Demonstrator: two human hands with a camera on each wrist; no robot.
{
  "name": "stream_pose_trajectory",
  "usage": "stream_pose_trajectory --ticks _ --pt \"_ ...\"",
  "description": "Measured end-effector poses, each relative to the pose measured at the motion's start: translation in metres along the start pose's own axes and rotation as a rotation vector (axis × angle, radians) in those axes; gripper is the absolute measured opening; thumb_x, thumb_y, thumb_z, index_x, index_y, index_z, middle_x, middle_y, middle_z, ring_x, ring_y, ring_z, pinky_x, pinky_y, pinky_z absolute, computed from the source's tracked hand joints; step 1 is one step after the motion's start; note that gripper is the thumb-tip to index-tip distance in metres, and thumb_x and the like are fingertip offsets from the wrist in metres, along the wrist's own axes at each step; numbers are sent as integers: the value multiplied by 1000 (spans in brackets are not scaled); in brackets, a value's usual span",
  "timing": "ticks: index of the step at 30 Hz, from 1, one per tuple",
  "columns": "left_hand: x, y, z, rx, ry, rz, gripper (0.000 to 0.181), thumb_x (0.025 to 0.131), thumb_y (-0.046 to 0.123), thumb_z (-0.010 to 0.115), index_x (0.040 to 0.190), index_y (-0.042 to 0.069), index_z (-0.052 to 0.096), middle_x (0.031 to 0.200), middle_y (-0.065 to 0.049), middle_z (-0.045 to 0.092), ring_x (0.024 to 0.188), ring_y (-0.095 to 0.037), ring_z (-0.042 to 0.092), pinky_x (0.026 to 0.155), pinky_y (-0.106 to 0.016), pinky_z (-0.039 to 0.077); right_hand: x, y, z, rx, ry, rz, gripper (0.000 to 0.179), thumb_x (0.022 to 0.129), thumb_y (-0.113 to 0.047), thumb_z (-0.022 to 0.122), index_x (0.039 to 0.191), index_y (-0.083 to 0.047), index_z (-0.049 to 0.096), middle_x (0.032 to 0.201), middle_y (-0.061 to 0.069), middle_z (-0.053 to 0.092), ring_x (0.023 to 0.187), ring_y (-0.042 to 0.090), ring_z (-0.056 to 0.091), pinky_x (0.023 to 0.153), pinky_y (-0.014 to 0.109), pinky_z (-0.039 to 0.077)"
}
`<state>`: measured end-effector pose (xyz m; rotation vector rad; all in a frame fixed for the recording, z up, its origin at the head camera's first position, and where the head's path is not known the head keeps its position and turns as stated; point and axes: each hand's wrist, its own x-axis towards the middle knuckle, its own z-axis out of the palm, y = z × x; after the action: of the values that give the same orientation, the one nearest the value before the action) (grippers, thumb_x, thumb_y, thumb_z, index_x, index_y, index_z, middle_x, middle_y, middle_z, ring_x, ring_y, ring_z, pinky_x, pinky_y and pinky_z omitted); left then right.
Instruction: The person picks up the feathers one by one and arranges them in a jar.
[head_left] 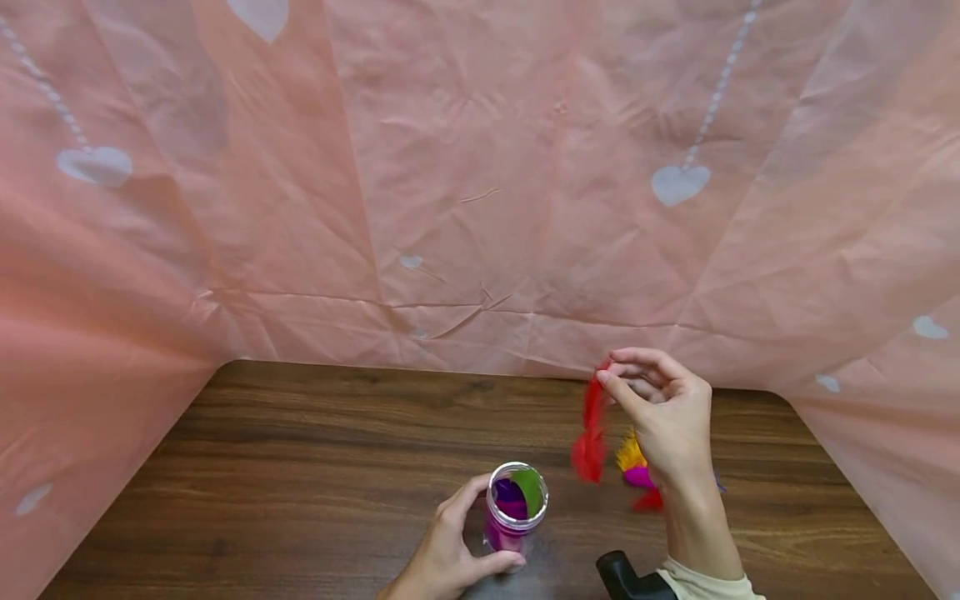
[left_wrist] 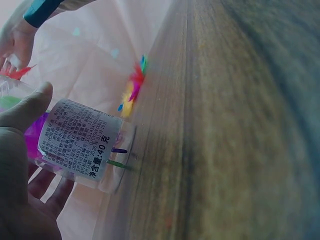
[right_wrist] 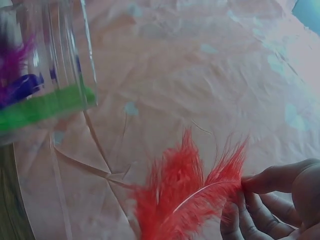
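My left hand (head_left: 450, 537) grips a clear plastic jar (head_left: 517, 525) that stands upright and uncapped on the table. Purple and green feathers (head_left: 528, 492) show inside it, and a printed label (left_wrist: 77, 137) is stuck on its side. Up and to the right of the jar, my right hand (head_left: 667, 408) pinches a red feather (head_left: 590, 450) by one end between thumb and fingers. The feather hangs down, apart from the jar. In the right wrist view its fluffy red barbs (right_wrist: 185, 200) spread beside the fingertips.
Loose colored feathers (head_left: 637, 475), yellow, magenta and red, lie on the wooden table (head_left: 300, 483), partly hidden behind the right forearm. A pink cloth with white hearts (head_left: 480, 208) rises at the back and both sides. A black device (head_left: 633, 579) sits at the right wrist.
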<state>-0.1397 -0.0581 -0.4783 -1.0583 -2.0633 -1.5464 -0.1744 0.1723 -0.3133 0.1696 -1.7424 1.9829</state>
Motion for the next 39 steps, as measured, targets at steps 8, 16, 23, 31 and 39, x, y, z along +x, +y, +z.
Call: stream_pose_trajectory --ticks 8,16,23,31,39 --pt "1 -2 0 11 0 47 86 70 10 97 143 7 52 127 -8 68 113 -18 67 96 -31 55 -7 -2 8 -28 -29 -48 22 80 25 72 101 20 66 82 8 74 70 14 71 69 22 60" --pt "1 -1 0 4 -7 49 86 71 9 96 144 7 51 128 -8 68 113 -18 67 95 -31 56 -11 -6 13 -53 -40 -63 22 81 22 74 101 19 66 82 9 74 70 15 71 70 21 60" --pt "0 -2 0 2 -5 41 86 69 7 97 143 7 52 127 -8 68 112 -18 67 95 -31 55 -12 -8 16 -10 -20 -62 22 80 25 73 99 19 66 83 10 74 70 15 72 69 23 61" --pt "-1 -5 1 29 -5 79 87 67 9 98 141 3 52 124 -11 69 109 -19 68 91 -31 57 -15 -9 23 -38 -31 -82 23 79 26 73 100 19 66 83 7 74 71 13 71 75 22 61" --pt "2 -3 -1 11 -9 57 88 67 5 97 142 4 51 125 -9 68 110 -18 68 92 -31 57 -17 -11 31 -15 -53 -67 23 79 24 73 100 18 66 84 9 73 73 15 71 74 23 61"
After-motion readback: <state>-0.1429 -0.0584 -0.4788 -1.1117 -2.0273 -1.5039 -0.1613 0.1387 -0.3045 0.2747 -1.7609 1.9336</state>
